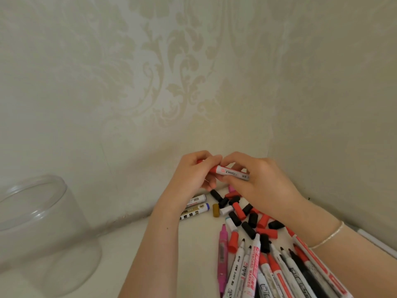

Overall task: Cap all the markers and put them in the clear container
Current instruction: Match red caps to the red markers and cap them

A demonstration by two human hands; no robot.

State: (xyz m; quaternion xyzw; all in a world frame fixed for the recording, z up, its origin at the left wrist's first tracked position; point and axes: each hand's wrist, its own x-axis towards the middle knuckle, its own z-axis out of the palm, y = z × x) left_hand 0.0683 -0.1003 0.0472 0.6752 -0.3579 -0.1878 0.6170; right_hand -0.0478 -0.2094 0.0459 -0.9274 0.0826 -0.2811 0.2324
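A person's two hands are meeting above a pale tabletop (193, 244) set into a wallpapered corner. The left hand (193, 171) is curling its fingers around the red capped end of a red-and-white marker (227, 171), hiding most of the cap, while the right hand (257, 179) is gripping the white barrel, whose far end is disappearing under the fingers. Whether the cap is fully seated is hard to tell. Beneath the hands, loose red and black caps (247, 216) are lying scattered, some hidden by the right wrist. Nearer the viewer, a heap of uncapped markers (268, 272) is running off the bottom edge. Two capped markers (195, 205) are lying partly behind the left wrist. The clear container (40, 229) is standing well apart at far left, cut off by the edge.
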